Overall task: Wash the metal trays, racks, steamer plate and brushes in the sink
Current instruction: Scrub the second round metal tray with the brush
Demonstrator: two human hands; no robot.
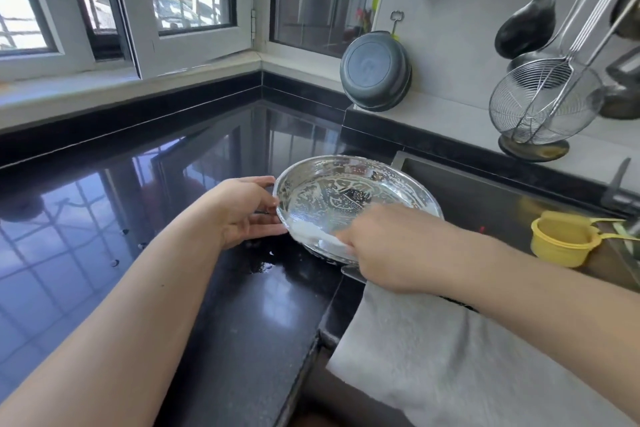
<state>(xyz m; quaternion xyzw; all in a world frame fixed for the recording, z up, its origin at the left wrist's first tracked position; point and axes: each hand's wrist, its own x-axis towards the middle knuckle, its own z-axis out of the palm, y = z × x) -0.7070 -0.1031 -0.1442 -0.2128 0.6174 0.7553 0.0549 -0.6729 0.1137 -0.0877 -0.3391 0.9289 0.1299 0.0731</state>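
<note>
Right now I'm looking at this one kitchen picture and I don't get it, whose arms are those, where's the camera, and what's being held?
There is no machine here. A person wears a wide-angle camera on the head, so you look down along their own two bare arms.

The left hand holds the rim of a perforated steamer plate, a round metal dish smeared with white foam. It sits tilted at the edge of the sink, partly over the black countertop. The right hand reaches into the plate and seems to scrub it; what it holds is hidden.

A grey towel hangs over the sink's front edge. A yellow measuring cup sits on the right. A ladle and wire skimmer hang on the wall.
</note>
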